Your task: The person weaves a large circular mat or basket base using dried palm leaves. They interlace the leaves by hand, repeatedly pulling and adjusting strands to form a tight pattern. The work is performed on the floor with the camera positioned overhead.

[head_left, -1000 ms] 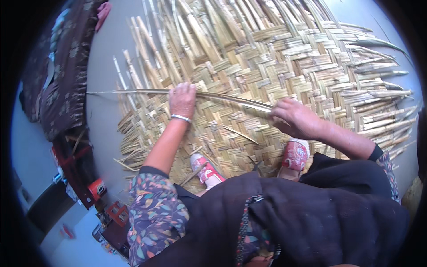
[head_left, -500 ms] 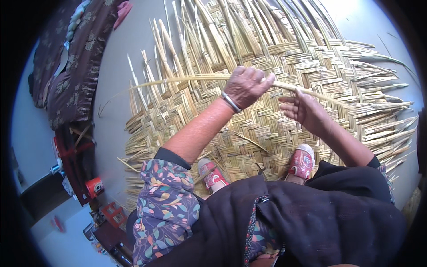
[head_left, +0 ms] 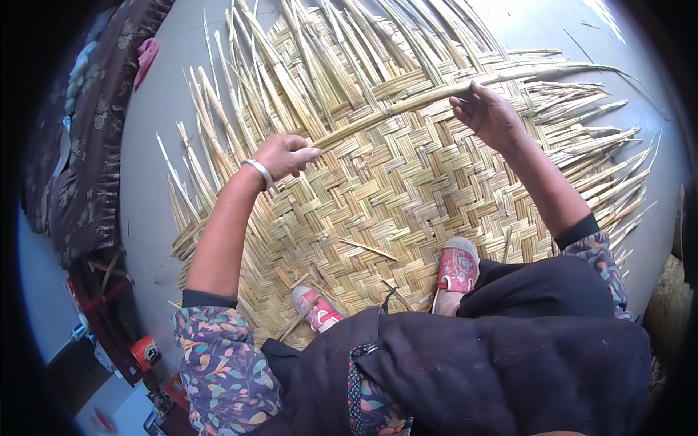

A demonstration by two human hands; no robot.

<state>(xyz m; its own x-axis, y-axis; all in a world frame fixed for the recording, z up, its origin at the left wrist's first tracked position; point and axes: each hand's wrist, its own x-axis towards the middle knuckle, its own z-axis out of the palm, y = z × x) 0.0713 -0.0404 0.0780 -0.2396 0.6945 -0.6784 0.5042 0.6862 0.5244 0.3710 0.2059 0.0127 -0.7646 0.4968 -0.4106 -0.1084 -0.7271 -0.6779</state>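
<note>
Left hand point(head_left: 285, 154) fingertips: curled under, grip on the long strip point(head_left: 407, 104) not clear.
Mat point(head_left: 392, 189) near edge: hidden under shoes and dark apron point(head_left: 472, 363).
Mat far strands: cut off at the top rim.
Left-side red objects point(head_left: 145, 352): too blurred to identify.

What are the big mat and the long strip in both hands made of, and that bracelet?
The mat looks like dried reed or split cane: flat, matte, straw-yellow strips woven in a herringbone, their ends loose. The long strip, between the left hand and right hand, seems the same, slightly greener. The bracelet looks like pale, shiny metal, possibly silver.
</note>
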